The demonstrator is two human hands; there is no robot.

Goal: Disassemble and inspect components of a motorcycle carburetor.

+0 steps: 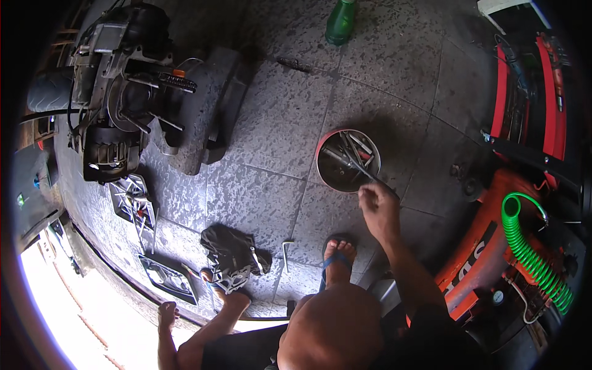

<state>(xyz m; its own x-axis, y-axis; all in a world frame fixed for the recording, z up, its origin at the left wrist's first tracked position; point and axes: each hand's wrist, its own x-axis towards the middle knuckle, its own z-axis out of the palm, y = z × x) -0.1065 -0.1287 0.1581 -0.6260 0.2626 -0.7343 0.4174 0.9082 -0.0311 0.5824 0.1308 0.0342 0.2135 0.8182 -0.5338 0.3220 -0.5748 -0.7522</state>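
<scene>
Fingers of the right hand (377, 206) pinch a thin metal tool (361, 168) reaching into the round red-rimmed tray (325, 140) of tools. Left hand (166, 316) hangs low by the bright doorway, seemingly loosely curled and empty.

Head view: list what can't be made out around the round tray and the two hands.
- Tools in the round tray: dark, overlapping, too small to tell apart.
- Right hand: grips a thin metal tool; its tip is lost among the tray's tools.
- Left hand: low by the glare; whether it holds anything cannot be told.
</scene>
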